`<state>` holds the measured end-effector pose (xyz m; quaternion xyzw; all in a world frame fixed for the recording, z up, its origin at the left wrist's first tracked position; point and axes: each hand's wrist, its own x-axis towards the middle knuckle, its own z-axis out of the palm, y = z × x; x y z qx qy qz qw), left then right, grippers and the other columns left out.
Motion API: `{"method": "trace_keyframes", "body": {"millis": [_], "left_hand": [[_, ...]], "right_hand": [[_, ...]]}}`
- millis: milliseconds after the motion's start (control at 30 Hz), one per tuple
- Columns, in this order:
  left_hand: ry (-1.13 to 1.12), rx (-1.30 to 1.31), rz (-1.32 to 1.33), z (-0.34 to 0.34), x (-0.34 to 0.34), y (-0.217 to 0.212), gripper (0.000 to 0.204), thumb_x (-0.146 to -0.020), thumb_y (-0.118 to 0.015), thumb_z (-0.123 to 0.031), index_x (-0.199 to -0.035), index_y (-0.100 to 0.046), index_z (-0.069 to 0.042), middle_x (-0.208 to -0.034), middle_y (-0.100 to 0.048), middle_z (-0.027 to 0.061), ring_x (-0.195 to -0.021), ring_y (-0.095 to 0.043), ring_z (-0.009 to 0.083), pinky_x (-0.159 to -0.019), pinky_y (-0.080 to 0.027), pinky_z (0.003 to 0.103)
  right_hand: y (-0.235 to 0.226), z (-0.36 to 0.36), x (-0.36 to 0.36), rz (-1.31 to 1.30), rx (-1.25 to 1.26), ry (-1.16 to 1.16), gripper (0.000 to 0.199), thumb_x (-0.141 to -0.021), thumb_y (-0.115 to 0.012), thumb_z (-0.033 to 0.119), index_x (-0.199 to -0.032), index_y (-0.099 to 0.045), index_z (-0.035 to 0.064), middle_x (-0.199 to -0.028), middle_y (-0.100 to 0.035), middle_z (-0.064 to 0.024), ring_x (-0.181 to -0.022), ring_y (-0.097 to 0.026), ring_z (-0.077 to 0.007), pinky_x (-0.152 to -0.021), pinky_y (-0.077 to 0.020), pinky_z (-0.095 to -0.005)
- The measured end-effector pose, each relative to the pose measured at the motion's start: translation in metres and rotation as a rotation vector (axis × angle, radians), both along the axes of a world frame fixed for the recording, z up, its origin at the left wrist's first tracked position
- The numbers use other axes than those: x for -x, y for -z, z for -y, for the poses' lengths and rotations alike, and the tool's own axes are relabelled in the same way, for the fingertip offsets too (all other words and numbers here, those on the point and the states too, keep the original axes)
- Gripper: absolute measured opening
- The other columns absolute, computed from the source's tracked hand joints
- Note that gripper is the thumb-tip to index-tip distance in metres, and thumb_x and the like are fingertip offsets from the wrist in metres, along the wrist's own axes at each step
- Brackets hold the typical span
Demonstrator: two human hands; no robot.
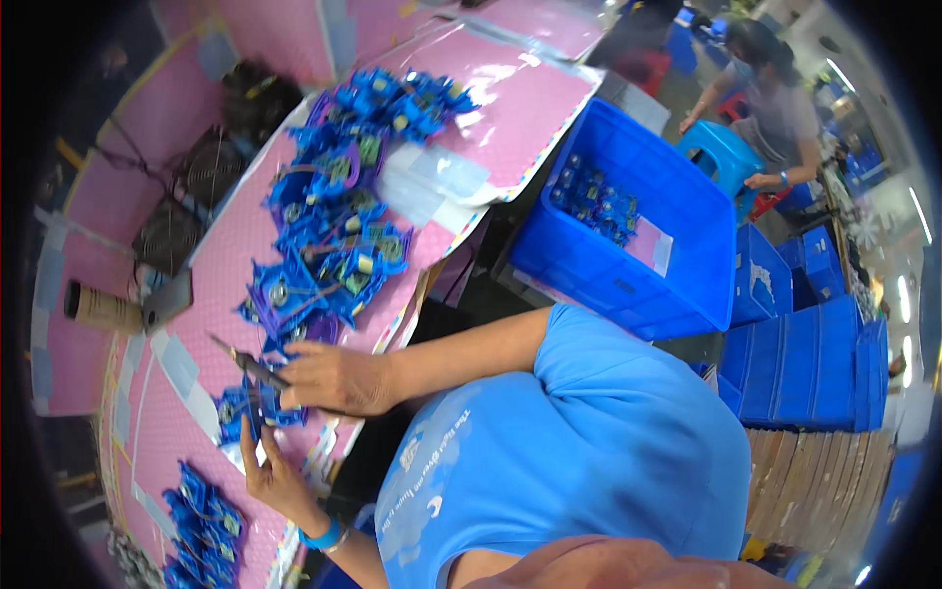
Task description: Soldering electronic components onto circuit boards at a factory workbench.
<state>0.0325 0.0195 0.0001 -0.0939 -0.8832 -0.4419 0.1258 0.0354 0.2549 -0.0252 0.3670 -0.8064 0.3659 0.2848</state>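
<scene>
My right hand (pixel 339 379) is closed around a dark-handled pointed tool (pixel 257 367) that looks like a soldering iron, its thin tip aimed to the upper left. Beneath the tool lies a small blue plastic part (pixel 235 404) with thin wires. My left hand (pixel 280 481), with a blue band at the wrist, grips the near edge of this part between its fingertips. From there a long row of similar blue plastic assemblies (pixel 319 275), some showing green circuit boards and purple pieces, runs up the table. Another group of blue parts (pixel 204 525) lies at the lower left.
The pink-covered table (pixel 231 260) carries a brown cylinder (pixel 103 307) and a dark flat box (pixel 168 299) at left. Behind me stand a blue bin (pixel 638 285) holding small parts and stacked blue crates (pixel 800 363). A co-worker (pixel 770 93) is near a blue stool (pixel 724 152).
</scene>
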Motion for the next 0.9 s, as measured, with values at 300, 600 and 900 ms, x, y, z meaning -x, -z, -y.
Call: {"method": "trace_keyframes", "body": {"millis": [300,600,900], "left_hand": [[-0.219,-0.038,-0.042,-0.023,-0.026,-0.013,0.027,-0.087,-0.079,-0.012,-0.115,-0.079,-0.011,-0.083,-0.076,0.008,-0.059,-0.055,0.0085,-0.055,-0.045,0.026],[-0.155,0.044,-0.187,-0.026,-0.013,-0.009,0.027,-0.094,-0.074,-0.007,-0.121,-0.076,-0.008,-0.08,-0.075,0.0046,-0.06,-0.056,0.0025,-0.051,-0.043,0.023],[0.061,-0.407,0.342,-0.021,-0.044,-0.023,0.047,-0.089,-0.072,-0.002,-0.136,-0.063,-0.005,-0.117,-0.071,0.015,-0.081,-0.07,0.0115,-0.073,-0.058,0.024]], "right_hand": [[-0.03,-0.018,-0.009,0.096,0.063,0.033,0.046,-0.078,-0.081,0.004,-0.12,-0.061,0.0044,-0.123,-0.068,-0.0207,-0.104,-0.067,-0.0389,-0.089,-0.0548,-0.0429],[-0.036,0.0,-0.004,0.086,0.02,0.046,0.058,-0.071,-0.09,0.016,-0.12,-0.06,0.0039,-0.117,-0.067,-0.022,-0.101,-0.066,-0.0399,-0.088,-0.0533,-0.0443],[-0.029,-0.022,-0.018,0.144,0.046,-0.173,0.062,-0.075,-0.091,0.017,-0.121,-0.052,0.0023,-0.136,-0.058,-0.0369,-0.128,-0.06,-0.0465,-0.108,-0.0459,-0.051]]}}
